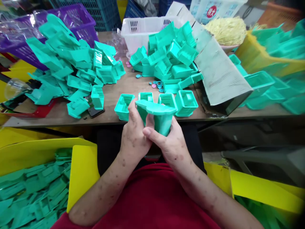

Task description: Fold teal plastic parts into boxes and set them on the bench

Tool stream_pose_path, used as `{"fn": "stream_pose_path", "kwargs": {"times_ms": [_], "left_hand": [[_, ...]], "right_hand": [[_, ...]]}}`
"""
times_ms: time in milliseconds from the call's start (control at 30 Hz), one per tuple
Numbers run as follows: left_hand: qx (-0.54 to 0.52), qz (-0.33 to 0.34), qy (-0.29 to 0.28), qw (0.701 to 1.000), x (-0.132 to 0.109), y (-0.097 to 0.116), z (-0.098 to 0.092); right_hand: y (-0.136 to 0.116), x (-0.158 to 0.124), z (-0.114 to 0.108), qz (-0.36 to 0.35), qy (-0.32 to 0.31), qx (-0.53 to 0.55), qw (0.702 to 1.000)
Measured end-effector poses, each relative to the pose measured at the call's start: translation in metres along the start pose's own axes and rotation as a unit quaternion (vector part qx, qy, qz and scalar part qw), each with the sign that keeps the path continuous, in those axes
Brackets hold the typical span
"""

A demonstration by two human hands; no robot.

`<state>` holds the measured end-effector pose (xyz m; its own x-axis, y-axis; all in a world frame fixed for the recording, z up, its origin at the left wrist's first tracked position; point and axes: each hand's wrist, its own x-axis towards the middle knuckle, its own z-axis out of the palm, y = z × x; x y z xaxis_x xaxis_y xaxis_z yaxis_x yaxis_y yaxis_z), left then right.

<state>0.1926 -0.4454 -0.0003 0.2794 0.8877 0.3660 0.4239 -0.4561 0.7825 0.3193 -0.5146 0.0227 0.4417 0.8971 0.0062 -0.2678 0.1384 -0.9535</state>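
Observation:
Between my two hands, just off the table's front edge, is a teal plastic part [162, 122] with a wavy-edged flat panel on top and a tapering body below. My left hand [135, 136] grips its left side, fingers bent around it. On the other side my right hand [172, 140] wraps the body, thumb lying across the front. Right behind it stand several teal open boxes in a row, among them a left one [124, 106] and a right one [186, 103]; the held part hides some of the middle ones.
A heap of teal panels [64, 60] lies left, and a pile of teal boxes [169, 57] behind the row. Small pink and blue pieces [156, 85] lie between. A cardboard box [219, 70] leans right. Yellow cartons [83, 171] with teal parts flank my lap. A purple basket [82, 24] stands back left.

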Motion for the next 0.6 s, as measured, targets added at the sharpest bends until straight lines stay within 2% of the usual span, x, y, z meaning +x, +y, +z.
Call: {"fn": "stream_pose_path", "kwargs": {"times_ms": [100,167,233,300,400,500,600], "left_hand": [[-0.04,0.023,-0.004,0.999,-0.004,0.001,-0.005],[-0.069,0.032,-0.004,0.997,-0.004,0.001,-0.009],[-0.09,0.051,-0.003,0.995,-0.001,-0.001,-0.012],[-0.128,0.079,0.004,0.989,0.003,-0.006,-0.014],[-0.199,0.096,-0.015,0.975,0.005,-0.014,-0.013],[-0.241,0.092,-0.04,0.965,0.002,-0.019,-0.011],[-0.277,0.082,-0.032,0.957,0.0,-0.019,-0.011]], "right_hand": [[-0.006,-0.001,-0.005,-0.018,0.039,-0.071,0.997],[-0.005,-0.003,-0.008,-0.041,0.041,-0.088,0.994],[0.001,-0.005,-0.01,-0.062,0.005,-0.062,0.996],[0.007,-0.008,-0.012,-0.079,-0.061,0.012,0.995],[0.011,-0.01,-0.015,-0.066,-0.118,0.068,0.988],[0.008,-0.01,-0.018,-0.064,-0.101,0.017,0.993],[0.006,-0.008,-0.02,-0.081,-0.07,0.014,0.994]]}}
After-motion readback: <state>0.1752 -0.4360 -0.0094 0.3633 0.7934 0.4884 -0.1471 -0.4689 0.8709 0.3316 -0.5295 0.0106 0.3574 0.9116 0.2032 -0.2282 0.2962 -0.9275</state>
